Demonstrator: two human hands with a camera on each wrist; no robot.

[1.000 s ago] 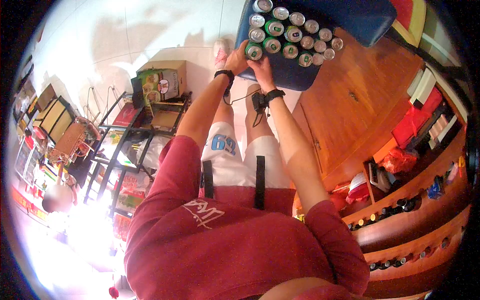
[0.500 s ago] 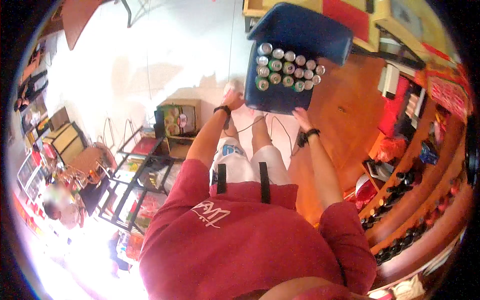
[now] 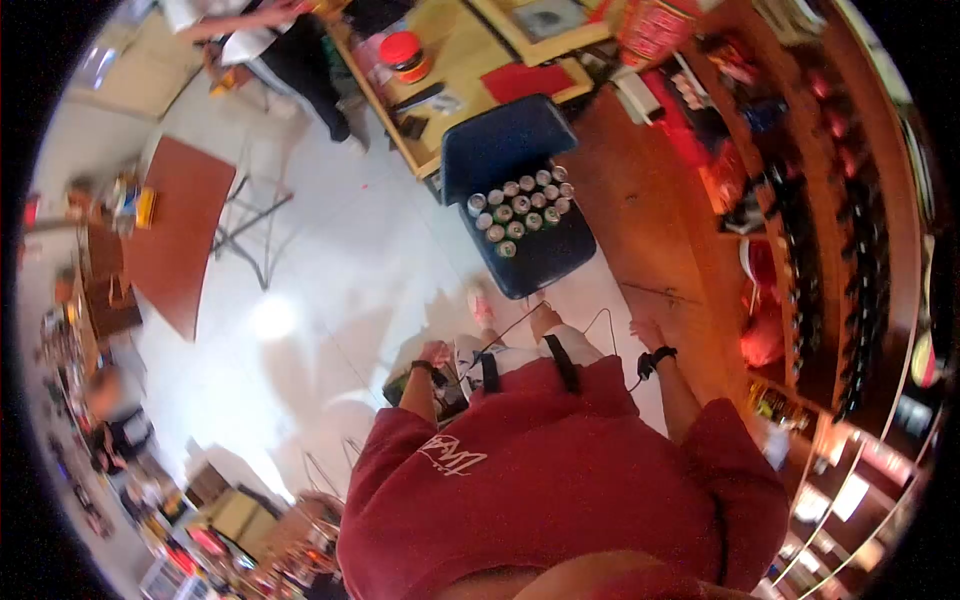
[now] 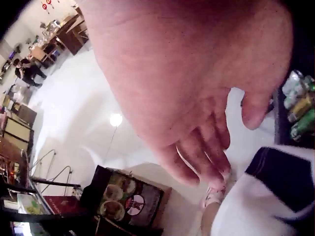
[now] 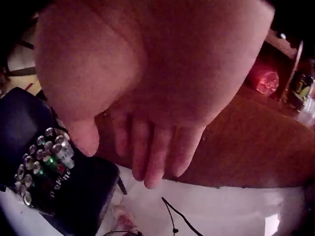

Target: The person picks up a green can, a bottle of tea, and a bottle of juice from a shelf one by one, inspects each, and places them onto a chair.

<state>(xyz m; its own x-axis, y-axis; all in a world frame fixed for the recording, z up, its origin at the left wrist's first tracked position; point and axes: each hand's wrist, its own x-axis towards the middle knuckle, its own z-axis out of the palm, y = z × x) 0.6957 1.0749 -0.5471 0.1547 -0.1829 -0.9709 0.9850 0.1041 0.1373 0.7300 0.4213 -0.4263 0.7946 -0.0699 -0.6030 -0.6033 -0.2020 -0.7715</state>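
Observation:
Several cans (image 3: 521,204) stand upright in close rows on the seat of a dark blue chair (image 3: 550,258); in the right wrist view the cans (image 5: 37,167) show at the left. My left hand (image 3: 434,353) hangs beside my thigh, and in the left wrist view this hand (image 4: 192,93) has loosely spread fingers and holds nothing. My right hand (image 3: 648,333) is held out to the right of my legs, away from the chair. The right wrist view shows that hand (image 5: 147,108) empty, its fingers extended.
A wooden table (image 3: 455,75) with a red-lidded jar (image 3: 403,56) stands behind the chair. An orange-brown wooden cabinet (image 3: 650,220) and bottle shelves are on the right. A folding table (image 3: 175,235) stands left, a person (image 3: 300,75) at the upper left, and a box (image 4: 130,199) by my left side.
Both hands have drawn back from the cans and chair to my sides. The head view has shifted, showing more of the room, with the chair farther off. The cans remain in rows on the seat.

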